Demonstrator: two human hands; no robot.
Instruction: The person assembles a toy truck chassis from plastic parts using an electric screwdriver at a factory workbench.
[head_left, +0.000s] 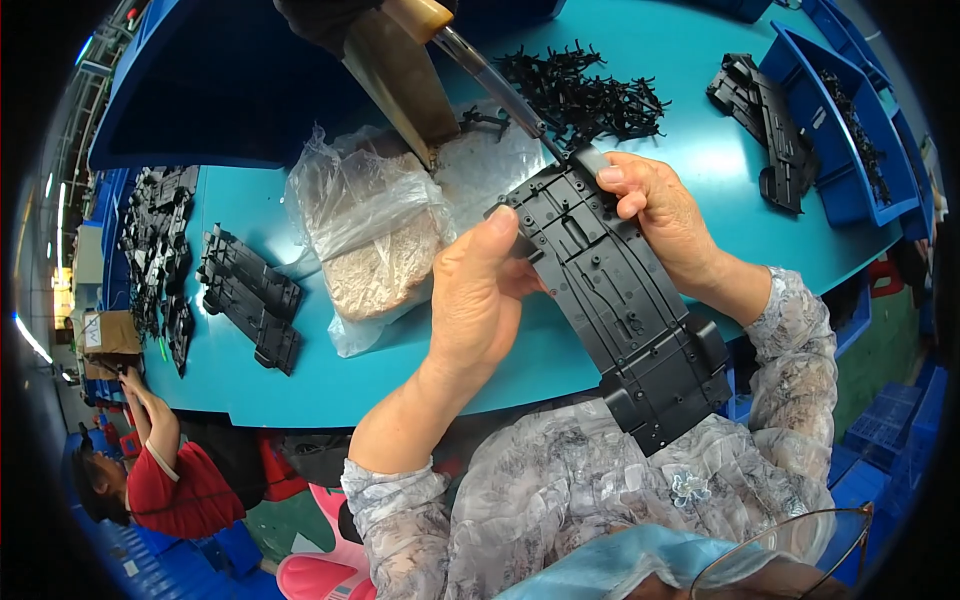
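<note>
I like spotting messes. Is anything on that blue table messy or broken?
Nothing looks broken. The small black parts lie in a loose tangled heap on the table, and the clear bag is crumpled. Both hands hold the black panel firmly.

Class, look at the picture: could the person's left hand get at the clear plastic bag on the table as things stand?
Probably yes. The bag lies just beside the left hand with nothing between them, but that hand is gripping the black plastic panel and would have to let go first.

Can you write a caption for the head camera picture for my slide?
Two bare hands, left hand and right hand, hold a long black moulded plastic panel over a teal table.
</note>
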